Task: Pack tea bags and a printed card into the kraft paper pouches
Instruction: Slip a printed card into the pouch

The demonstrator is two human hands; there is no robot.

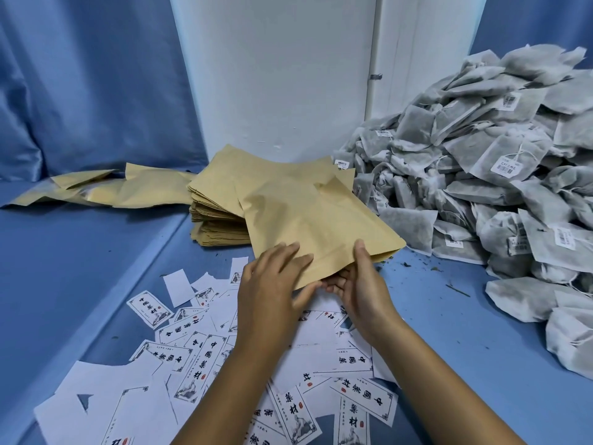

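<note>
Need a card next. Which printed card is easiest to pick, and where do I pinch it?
Take the printed card lying apart at the left edge of the scattered cards. It lies flat, with little overlapping it. Come from the left, slide a fingertip under its free left corner, then pinch that short edge.

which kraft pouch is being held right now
The pouch lifted over the cards, held at its near edge by both hands; the others lie stacked or loose behind.
</note>
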